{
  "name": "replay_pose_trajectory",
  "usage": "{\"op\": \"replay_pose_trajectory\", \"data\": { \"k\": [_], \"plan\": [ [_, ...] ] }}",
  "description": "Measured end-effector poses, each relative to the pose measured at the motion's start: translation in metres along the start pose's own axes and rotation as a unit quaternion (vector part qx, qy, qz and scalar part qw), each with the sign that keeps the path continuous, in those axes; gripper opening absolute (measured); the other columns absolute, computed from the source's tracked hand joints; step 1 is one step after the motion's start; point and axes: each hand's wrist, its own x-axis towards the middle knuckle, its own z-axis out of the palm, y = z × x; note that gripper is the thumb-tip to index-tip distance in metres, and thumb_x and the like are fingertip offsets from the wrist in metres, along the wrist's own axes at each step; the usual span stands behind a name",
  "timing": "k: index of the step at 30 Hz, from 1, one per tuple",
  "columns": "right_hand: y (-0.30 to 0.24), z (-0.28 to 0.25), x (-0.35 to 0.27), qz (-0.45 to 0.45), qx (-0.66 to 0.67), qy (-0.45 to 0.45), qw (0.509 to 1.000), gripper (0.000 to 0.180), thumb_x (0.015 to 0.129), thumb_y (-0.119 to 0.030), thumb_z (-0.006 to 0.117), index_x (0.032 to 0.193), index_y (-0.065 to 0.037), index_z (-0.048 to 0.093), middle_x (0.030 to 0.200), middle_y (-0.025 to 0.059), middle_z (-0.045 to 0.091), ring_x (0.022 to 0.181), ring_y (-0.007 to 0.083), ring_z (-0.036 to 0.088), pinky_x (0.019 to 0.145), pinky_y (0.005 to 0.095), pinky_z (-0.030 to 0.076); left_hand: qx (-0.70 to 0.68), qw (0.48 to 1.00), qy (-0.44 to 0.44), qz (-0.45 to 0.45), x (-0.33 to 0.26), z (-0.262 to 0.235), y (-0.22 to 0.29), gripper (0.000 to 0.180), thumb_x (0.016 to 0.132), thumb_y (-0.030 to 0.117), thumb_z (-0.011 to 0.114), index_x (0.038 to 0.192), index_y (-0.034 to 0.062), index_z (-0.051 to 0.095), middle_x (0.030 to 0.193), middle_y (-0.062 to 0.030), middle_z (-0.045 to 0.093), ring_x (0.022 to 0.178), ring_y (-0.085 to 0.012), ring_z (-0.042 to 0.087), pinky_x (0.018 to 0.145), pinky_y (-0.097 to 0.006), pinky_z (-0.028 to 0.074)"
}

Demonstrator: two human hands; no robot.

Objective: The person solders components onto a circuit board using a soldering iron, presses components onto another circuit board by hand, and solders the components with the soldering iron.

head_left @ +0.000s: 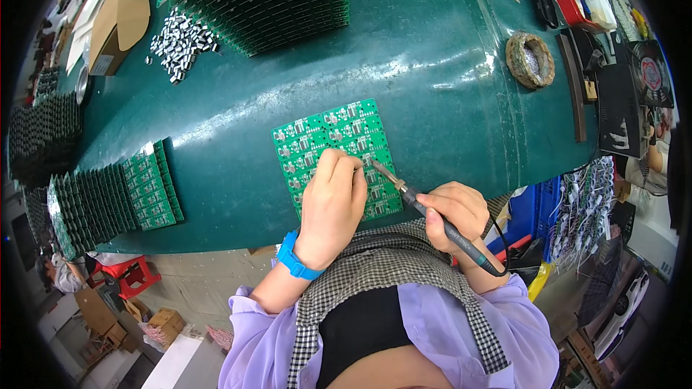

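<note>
A green circuit board panel [303,145], divided into rows of small identical boards with parts on them, lies flat on the table before me. My right hand [458,210] is wrapped round the handle of a soldering iron [412,197]. The iron slants up and left, its tip at the middle of the panel. Over the panel's lower middle, my left hand [333,189] is closed in a pinch close to the iron's tip. Whatever lies between those fingertips is too small to make out. A blue strap circles my left wrist.
Tall stacks of circuit boards [267,3] stand at the far side, and more boards [101,202] line up at the left. Small silver components [176,43] lie in a heap near a cardboard box [122,21]. A round, rough-rimmed pot [530,60] sits at the right.
</note>
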Motion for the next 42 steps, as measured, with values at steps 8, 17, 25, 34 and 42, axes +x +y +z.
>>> {"op": "replay_pose_trajectory", "data": {
  "k": [8, 17, 25, 34, 42],
  "plan": [
    [-0.006, 0.002, -0.008, -0.01, -0.006, 0.009, 1.0, 0.013, 0.07, -0.005, 0.063, 0.081, 0.001, 0.069, 0.062, 0.0082, 0.061, 0.05, 0.0206, 0.061, 0.046, 0.0293, 0.048, 0.061, 0.998, -0.028, 0.001, -0.008, 0.002, 0.003, 0.008, 0.082, 0.0, 0.064, 0.087, 0.002, 0.058, 0.088, -0.0117, 0.054, 0.072, -0.0301, 0.059, 0.06, -0.037, 0.047],
    [-0.006, -0.008, -0.014, -0.009, 0.008, 0.021, 1.0, 0.012, 0.07, -0.006, 0.062, 0.078, 0.001, 0.068, 0.06, 0.0088, 0.061, 0.048, 0.0215, 0.06, 0.044, 0.0301, 0.047, 0.017, 1.0, 0.013, -0.007, -0.016, 0.0, 0.006, 0.013, 0.078, -0.004, 0.066, 0.085, 0.0019, 0.057, 0.083, -0.0103, 0.055, 0.063, -0.024, 0.055, 0.054, -0.034, 0.043],
    [-0.007, -0.005, -0.016, -0.019, 0.003, 0.011, 1.0, 0.012, 0.07, -0.005, 0.062, 0.079, 0.001, 0.068, 0.06, 0.0079, 0.06, 0.049, 0.0212, 0.06, 0.045, 0.03, 0.048, 0.004, 1.0, -0.01, -0.007, -0.019, 0.004, 0.005, 0.014, 0.079, -0.006, 0.063, 0.088, 0.0005, 0.054, 0.084, -0.0111, 0.053, 0.062, -0.0237, 0.054, 0.053, -0.034, 0.043],
    [-0.012, -0.006, -0.021, -0.032, -0.005, 0.005, 0.999, 0.012, 0.07, -0.004, 0.062, 0.079, 0.001, 0.067, 0.061, 0.0077, 0.061, 0.05, 0.0207, 0.061, 0.046, 0.0293, 0.048, 0.05, 0.998, -0.017, 0.046, -0.024, 0.004, 0.006, 0.008, 0.081, -0.003, 0.064, 0.083, 0.0008, 0.057, 0.085, -0.012, 0.055, 0.065, -0.028, 0.057, 0.056, -0.038, 0.046],
    [-0.012, -0.016, -0.028, -0.027, 0.026, 0.026, 0.999, 0.014, 0.069, -0.004, 0.061, 0.079, 0.002, 0.067, 0.061, 0.0087, 0.061, 0.048, 0.021, 0.06, 0.046, 0.0297, 0.048, 0.002, 1.0, 0.001, -0.009, -0.031, -0.002, 0.015, 0.012, 0.077, -0.004, 0.067, 0.083, 0.0013, 0.058, 0.08, -0.0087, 0.054, 0.055, -0.0182, 0.049, 0.05, -0.031, 0.04]
  ]
}}
